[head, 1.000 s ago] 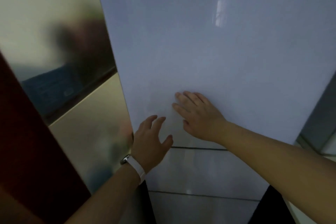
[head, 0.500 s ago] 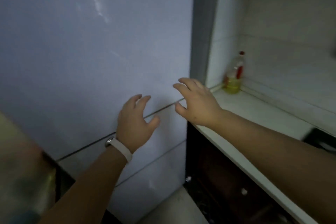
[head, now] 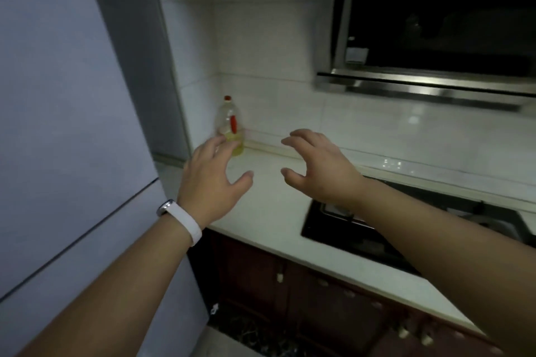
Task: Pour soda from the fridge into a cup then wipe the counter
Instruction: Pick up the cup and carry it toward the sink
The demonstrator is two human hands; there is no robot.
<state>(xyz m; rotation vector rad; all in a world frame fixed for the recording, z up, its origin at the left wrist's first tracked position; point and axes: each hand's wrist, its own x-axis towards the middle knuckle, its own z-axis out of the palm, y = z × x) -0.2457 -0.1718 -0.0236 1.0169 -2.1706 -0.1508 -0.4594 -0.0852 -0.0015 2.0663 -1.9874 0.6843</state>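
The pale fridge (head: 58,124) fills the left side, its doors closed. To its right runs a white counter (head: 269,211). My left hand (head: 211,182), with a white wristband, hovers over the counter's left end, fingers spread and empty. My right hand (head: 319,168) hovers beside it over the counter, fingers curled apart, holding nothing. No soda or cup is in sight.
A clear bottle (head: 230,127) with yellow liquid and a red cap stands in the back corner against the tiled wall. A black hob (head: 362,238) is set into the counter at the right, under a steel range hood (head: 420,84). Dark cabinet doors (head: 290,284) sit below.
The view swung right from the fridge door to the counter. Both hands left the fridge front and now hover over the counter.
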